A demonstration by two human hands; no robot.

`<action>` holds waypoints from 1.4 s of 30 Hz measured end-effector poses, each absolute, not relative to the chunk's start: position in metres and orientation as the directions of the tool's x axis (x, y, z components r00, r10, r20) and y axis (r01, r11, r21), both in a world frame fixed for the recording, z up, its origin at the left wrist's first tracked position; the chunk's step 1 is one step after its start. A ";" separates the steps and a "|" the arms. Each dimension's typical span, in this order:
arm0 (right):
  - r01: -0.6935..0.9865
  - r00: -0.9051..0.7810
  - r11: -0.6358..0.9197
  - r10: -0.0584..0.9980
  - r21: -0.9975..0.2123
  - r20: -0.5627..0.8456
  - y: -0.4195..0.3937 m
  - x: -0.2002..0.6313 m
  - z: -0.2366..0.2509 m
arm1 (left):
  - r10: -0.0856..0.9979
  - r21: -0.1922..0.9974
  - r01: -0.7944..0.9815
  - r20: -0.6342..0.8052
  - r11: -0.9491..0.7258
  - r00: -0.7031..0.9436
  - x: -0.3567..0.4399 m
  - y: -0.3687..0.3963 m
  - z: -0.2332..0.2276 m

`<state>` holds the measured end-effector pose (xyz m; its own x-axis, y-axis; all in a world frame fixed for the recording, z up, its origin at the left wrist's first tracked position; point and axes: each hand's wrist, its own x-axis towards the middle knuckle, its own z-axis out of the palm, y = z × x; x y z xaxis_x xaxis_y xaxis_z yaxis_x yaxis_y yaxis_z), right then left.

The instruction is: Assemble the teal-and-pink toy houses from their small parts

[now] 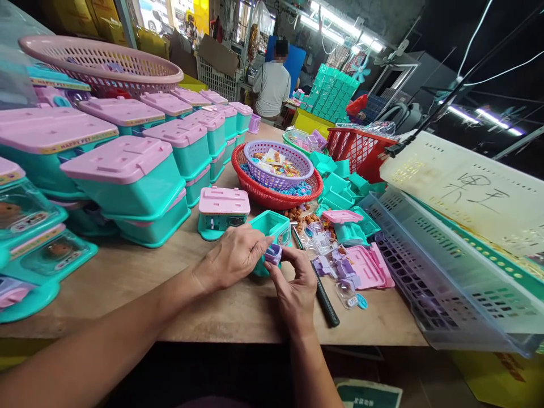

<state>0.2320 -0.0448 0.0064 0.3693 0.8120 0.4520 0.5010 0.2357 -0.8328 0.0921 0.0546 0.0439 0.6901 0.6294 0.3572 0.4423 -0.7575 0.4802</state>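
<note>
both forearms come up from the bottom edge and meet over the wooden table (127, 272). left of the open teal box (272, 226) that the hands work at, stacks of finished teal-and-pink cases (127, 181) fill the table, with a pink basket (102, 62) on top at the far left and one closed small case (223, 212) standing just beside the open box. judging from those stacks, many units are already done, while the piece in hand is not yet seated.

the left hand (233, 258) is curled, fingers bent around the near side of the teal box, steadying it. the box is open-topped, glossy teal plastic, resting on the table right at the hands. the right hand (295, 292) pinches a small lilac plastic piece (273, 253) between thumb and fingertips, held against the box's near edge; the other fingers are loosely folded.

right of the box lie loose lilac and pink parts (352, 266), a dark tool handle (325, 300), and beyond them a purple basket (278, 164) nested in a red basket (276, 195). further right sit white crates (446, 266). behind the box, far off, a person in a grey shirt (272, 85) stands facing away.
</note>
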 end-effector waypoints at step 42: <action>0.829 0.286 0.114 0.755 -0.547 0.591 -0.068 0.235 -0.003 | 0.490 0.630 0.295 0.157 -0.718 0.857 0.083 0.047 0.065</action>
<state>0.2349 -0.0678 -0.0026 0.2856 0.7546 0.5908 0.8293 0.1144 -0.5470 0.0827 0.0469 0.0652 0.8575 0.4899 0.1571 0.2948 -0.7181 0.6304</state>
